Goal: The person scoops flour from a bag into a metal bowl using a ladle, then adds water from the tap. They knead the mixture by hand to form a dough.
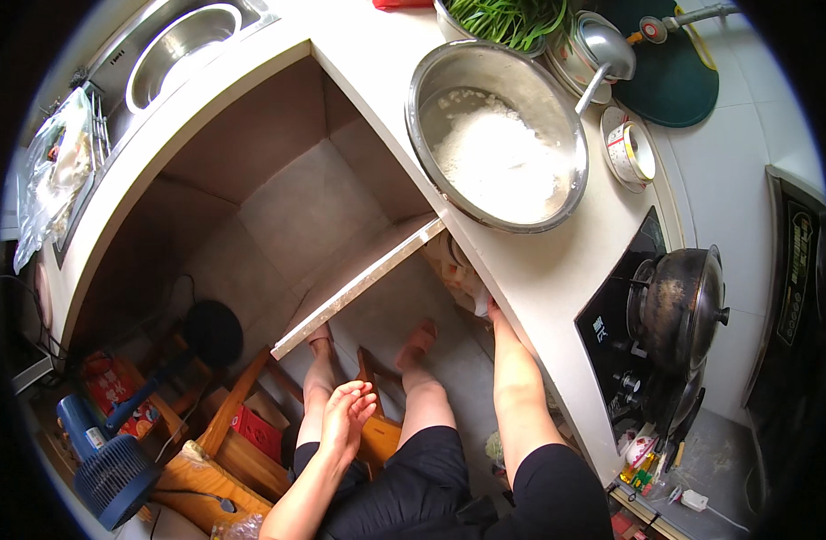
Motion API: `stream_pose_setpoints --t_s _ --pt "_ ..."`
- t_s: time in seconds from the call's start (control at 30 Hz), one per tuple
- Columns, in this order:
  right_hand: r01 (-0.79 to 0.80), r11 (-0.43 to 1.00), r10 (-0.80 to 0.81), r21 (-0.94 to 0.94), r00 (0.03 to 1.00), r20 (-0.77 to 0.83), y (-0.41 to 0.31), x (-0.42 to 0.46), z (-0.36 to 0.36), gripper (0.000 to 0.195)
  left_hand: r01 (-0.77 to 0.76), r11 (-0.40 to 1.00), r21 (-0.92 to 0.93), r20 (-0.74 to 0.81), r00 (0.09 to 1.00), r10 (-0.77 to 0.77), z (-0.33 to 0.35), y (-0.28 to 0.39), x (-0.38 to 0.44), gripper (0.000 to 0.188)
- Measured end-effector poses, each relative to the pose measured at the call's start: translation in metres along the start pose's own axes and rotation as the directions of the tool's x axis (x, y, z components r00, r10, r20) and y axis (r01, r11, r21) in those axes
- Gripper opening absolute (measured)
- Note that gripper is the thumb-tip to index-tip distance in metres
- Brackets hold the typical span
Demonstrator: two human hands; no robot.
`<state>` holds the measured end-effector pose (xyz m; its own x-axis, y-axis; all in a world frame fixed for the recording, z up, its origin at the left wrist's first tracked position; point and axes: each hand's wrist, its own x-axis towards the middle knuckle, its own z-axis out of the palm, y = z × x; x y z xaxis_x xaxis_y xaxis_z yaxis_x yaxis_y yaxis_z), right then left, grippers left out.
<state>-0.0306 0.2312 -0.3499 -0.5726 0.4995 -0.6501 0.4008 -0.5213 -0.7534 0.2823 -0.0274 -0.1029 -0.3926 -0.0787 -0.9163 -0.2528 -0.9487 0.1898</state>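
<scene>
My left hand (347,413) hovers above my lap, palm side partly up, with its fingers loosely curled and nothing visible in them. Below the counter edge, my right arm reaches in, and only a sliver of my right hand (494,309) shows. It lies beside a pale plastic bag (482,300) in the lower cupboard; the counter hides its fingers. The cupboard door (359,287) is swung out between the counter and my legs. On the counter stands a large steel bowl (568,128) holding white flour (494,158).
Green leafy vegetables (507,20), a ladle (605,57) and small bowls (632,152) sit behind the steel bowl. A lidded pot (679,310) stands on the gas hob (605,344). A blue fan (113,472) and wooden stool (210,482) are at lower left. A steel basin (183,54) is upper left.
</scene>
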Motion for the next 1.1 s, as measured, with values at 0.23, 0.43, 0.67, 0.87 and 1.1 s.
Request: stream_pose_setpoints --t_s 0.23,0.43,0.67,0.87,1.1 --pt "-0.018 0.998 0.019 0.061 1.000 -0.019 0.031 0.026 0.005 0.026 -0.005 0.999 0.053 -0.019 1.000 0.006 -0.002 0.002 0.000 0.015" --pt "-0.018 0.990 0.017 0.140 1.000 0.010 0.031 0.031 -0.007 0.027 0.028 0.996 0.086 -0.075 0.997 -0.022 -0.013 -0.009 0.003 0.016" --pt "-0.008 0.970 -0.005 0.241 0.998 0.055 -0.014 -0.004 -0.038 0.028 0.002 0.997 0.076 -0.001 1.000 -0.002 0.004 -0.005 -0.008 0.016" --pt "-0.251 0.897 0.179 0.365 0.959 0.218 -0.033 -0.049 -0.085 0.025 -0.026 0.997 0.073 0.063 0.998 0.022 0.011 0.002 -0.028 0.016" --pt "-0.160 0.889 0.153 0.429 0.987 0.051 -0.015 0.010 -0.104 0.026 -0.111 0.988 0.112 0.122 0.988 0.097 0.006 0.018 -0.028 0.016"
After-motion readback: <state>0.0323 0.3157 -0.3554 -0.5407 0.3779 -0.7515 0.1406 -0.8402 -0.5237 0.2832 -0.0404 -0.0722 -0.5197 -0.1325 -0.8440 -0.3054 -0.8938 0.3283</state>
